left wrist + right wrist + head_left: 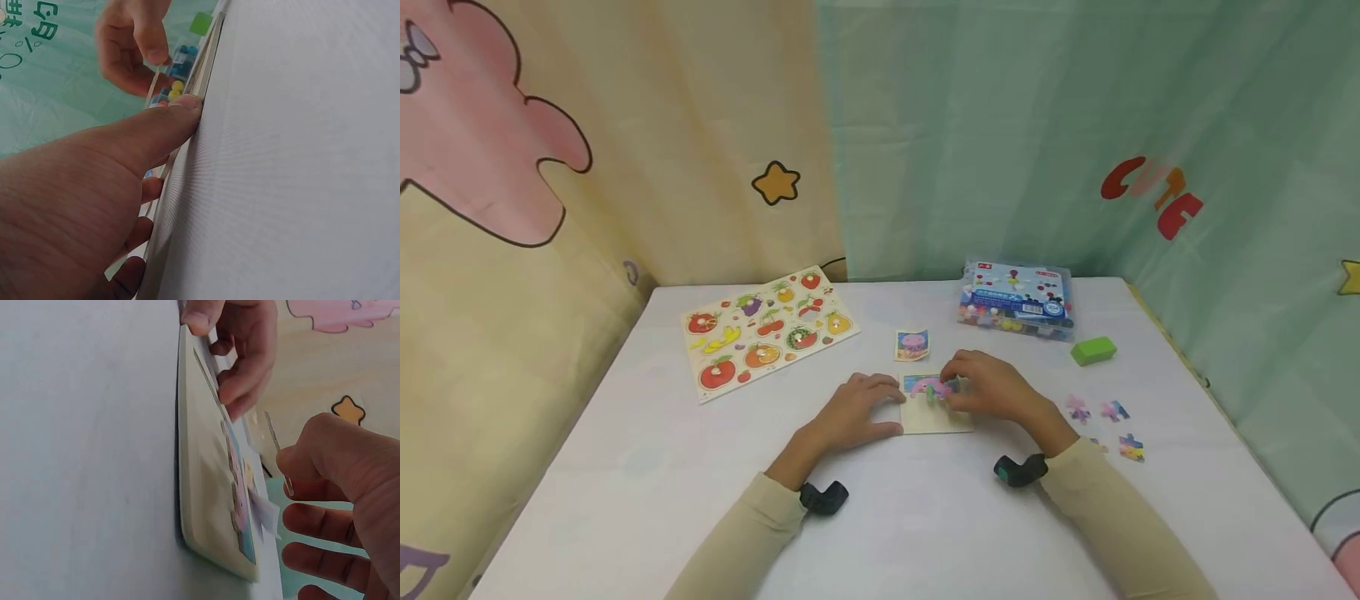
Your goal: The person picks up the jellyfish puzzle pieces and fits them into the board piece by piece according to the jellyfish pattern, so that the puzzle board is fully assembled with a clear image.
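Observation:
A small pale wooden puzzle tray [936, 419] lies on the table, with pink and blue jigsaw pieces [237, 487] fitted along its far side. My right hand [992, 385] hovers over the tray's far right part. Between its thumb and index finger it pinches a jigsaw piece [272, 434], seen edge-on in the right wrist view and raised above the tray. My left hand [855, 410] rests at the tray's left edge, thumb [178, 112] against the near corner and fingers along the side. Right behind the tray is a small picture card [912, 345] with a pink octopus.
Several loose jigsaw pieces [1115, 410] lie to the right, partly behind the right wrist. A green block [1093, 351] and a clear box of colored beads [1017, 300] stand at the back right. A fruit puzzle board [767, 333] lies at the back left.

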`<state>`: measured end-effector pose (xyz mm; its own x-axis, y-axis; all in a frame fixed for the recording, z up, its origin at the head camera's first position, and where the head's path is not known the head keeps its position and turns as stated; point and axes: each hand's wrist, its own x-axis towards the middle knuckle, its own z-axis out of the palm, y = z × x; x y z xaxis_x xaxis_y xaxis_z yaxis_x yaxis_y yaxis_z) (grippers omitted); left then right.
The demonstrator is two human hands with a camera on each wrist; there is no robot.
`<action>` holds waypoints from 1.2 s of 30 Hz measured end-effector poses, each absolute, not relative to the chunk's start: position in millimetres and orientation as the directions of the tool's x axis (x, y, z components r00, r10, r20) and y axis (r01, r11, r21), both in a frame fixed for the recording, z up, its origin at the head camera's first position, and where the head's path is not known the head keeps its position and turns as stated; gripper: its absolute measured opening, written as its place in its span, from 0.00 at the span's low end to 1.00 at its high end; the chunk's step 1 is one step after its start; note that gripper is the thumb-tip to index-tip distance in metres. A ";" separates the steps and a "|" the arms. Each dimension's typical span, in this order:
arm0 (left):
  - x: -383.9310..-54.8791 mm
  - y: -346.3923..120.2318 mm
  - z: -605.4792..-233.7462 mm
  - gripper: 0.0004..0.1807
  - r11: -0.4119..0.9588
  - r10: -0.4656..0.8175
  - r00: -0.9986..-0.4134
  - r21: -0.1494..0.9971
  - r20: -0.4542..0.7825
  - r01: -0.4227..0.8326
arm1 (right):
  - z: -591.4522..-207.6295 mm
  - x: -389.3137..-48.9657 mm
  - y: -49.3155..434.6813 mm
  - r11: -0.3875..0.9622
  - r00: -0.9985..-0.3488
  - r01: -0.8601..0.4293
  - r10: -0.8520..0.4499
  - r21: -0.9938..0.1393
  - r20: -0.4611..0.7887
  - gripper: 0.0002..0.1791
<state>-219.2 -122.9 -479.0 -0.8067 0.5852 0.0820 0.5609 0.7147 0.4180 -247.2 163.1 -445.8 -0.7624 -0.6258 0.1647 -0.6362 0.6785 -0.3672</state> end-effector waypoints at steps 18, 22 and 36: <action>-221.1 -119.3 -476.7 0.24 0.719 0.589 -0.804 0.402 0.081 0.567 | -467.3 -243.6 133.5 0.669 -0.729 -0.684 -0.639 -0.290 0.246 0.12; -220.7 -120.8 -475.9 0.24 0.718 0.582 -0.809 0.414 0.082 0.559 | -465.8 -243.7 130.8 0.665 -0.722 -0.692 -0.646 -0.281 0.249 0.13; -222.0 -120.8 -476.5 0.24 0.718 0.588 -0.806 0.410 0.075 0.562 | -470.9 -243.7 127.5 0.664 -0.715 -0.699 -0.638 -0.266 0.284 0.10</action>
<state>-222.0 -120.8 -476.5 -0.8056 0.5876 0.0755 0.5623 0.7183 0.4096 -243.7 127.5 -470.9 -0.7153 -0.6385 0.2841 -0.6986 0.6644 -0.2657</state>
